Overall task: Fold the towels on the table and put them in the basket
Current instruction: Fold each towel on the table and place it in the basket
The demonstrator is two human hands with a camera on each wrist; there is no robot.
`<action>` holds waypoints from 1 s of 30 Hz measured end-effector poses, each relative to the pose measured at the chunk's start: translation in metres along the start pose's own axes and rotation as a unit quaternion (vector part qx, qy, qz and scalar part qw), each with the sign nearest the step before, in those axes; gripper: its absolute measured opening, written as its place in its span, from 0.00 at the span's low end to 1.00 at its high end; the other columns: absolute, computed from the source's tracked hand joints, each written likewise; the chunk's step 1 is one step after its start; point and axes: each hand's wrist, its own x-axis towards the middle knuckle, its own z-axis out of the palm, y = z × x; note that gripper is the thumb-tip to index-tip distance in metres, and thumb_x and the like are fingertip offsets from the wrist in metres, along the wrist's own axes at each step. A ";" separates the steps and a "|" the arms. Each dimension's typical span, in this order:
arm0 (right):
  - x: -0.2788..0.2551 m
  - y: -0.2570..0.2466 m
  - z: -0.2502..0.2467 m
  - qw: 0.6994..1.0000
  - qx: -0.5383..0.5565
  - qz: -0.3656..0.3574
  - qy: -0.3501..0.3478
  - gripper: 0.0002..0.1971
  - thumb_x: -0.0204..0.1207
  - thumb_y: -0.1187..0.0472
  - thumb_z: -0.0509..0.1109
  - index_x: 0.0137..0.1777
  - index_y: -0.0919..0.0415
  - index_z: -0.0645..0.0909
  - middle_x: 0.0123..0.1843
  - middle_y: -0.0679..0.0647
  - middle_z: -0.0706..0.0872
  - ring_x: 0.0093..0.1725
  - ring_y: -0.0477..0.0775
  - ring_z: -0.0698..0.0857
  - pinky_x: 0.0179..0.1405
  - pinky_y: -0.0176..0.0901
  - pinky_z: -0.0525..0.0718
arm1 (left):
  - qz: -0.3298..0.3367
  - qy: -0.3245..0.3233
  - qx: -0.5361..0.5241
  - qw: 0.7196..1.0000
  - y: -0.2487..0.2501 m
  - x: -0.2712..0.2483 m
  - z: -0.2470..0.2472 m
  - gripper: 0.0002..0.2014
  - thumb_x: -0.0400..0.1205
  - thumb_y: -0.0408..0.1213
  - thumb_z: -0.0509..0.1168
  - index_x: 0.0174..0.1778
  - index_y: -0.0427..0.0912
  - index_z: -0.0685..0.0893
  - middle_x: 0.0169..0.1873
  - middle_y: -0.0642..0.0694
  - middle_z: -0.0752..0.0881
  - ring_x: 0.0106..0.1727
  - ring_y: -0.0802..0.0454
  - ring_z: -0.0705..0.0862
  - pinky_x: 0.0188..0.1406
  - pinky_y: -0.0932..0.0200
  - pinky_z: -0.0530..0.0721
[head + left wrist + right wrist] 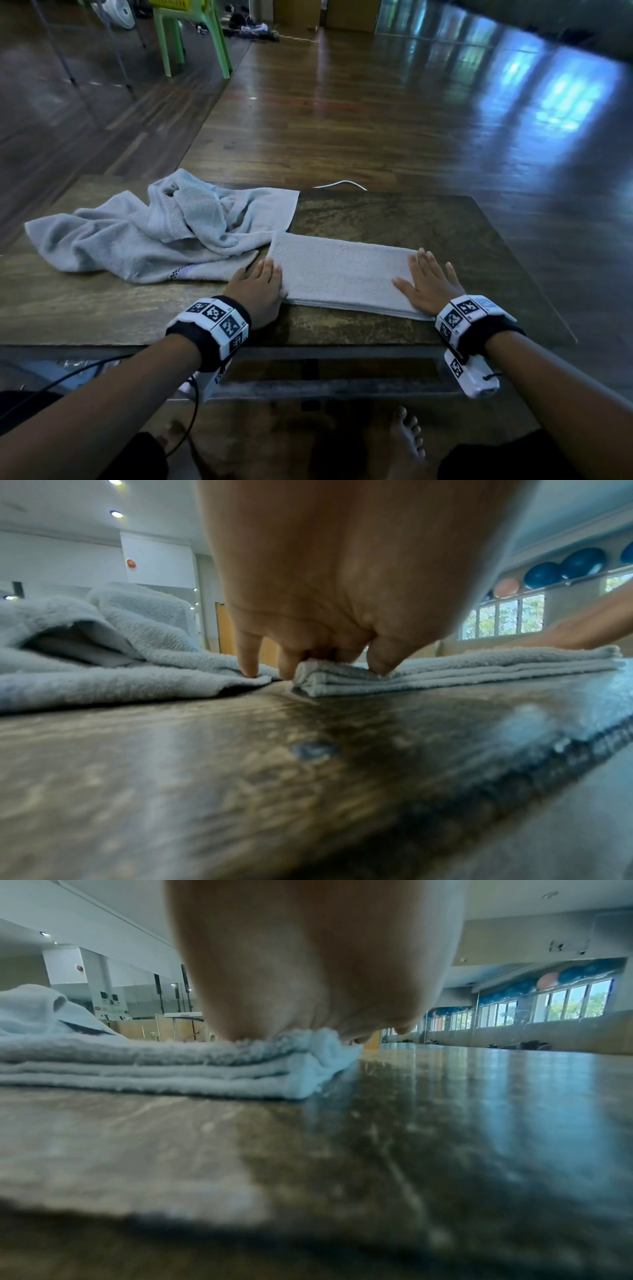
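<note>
We see the folded towel (346,274) lying flat near the table's (445,233) near edge, several layers thick. Our left hand (258,286) pinches its left end, thumb on top and fingers at the edge. Our right hand (426,284) lies flat, fingers straight, on its right end. The crumpled towel (154,233) lies just left, touching the folded towel.

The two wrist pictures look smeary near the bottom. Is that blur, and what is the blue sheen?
Left wrist view: the near table is out of focus; the folded towel is sharper. Right wrist view: same foreground blur, with bluish window glare across the tabletop. Head view: sharp centre, bent edges, window glare on the floor.
</note>
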 end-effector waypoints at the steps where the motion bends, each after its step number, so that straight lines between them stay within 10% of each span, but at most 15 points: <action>1: 0.002 0.000 -0.002 1.000 0.000 0.005 0.010 0.38 0.80 0.35 0.38 0.83 0.57 0.36 0.84 0.53 0.34 0.83 0.50 0.35 0.82 0.58 0.35 | -0.003 -0.002 -0.004 1.000 0.000 0.000 0.000 0.29 0.86 0.48 0.40 0.82 0.38 0.47 0.83 0.40 0.50 0.84 0.48 0.50 0.81 0.46 0.53; 11: 0.045 -0.102 -0.063 0.988 0.015 -0.116 0.104 0.23 0.82 0.42 0.52 0.71 0.52 0.74 0.70 0.52 0.81 0.72 0.53 0.76 0.80 0.62 0.36 | -0.101 0.076 -0.117 0.985 -0.013 -0.009 -0.021 0.18 0.82 0.45 0.55 0.67 0.45 0.73 0.61 0.43 0.81 0.65 0.41 0.77 0.65 0.44 0.70; 23: 0.069 -0.218 -0.057 0.967 -0.090 -0.214 0.104 0.17 0.81 0.51 0.57 0.67 0.52 0.75 0.66 0.54 0.81 0.71 0.57 0.73 0.76 0.64 0.47 | -0.155 0.014 -0.218 0.964 -0.017 0.000 -0.020 0.12 0.79 0.48 0.62 0.49 0.42 0.79 0.54 0.40 0.84 0.56 0.40 0.82 0.49 0.52 0.77; 30: 0.068 -0.217 -0.067 0.969 0.051 -0.208 0.125 0.12 0.76 0.54 0.61 0.55 0.44 0.83 0.56 0.49 0.85 0.69 0.55 0.72 0.72 0.61 0.53 | -0.160 -0.013 -0.303 0.940 -0.024 0.008 -0.019 0.14 0.75 0.50 0.65 0.43 0.41 0.78 0.51 0.38 0.85 0.54 0.39 0.83 0.47 0.54 0.77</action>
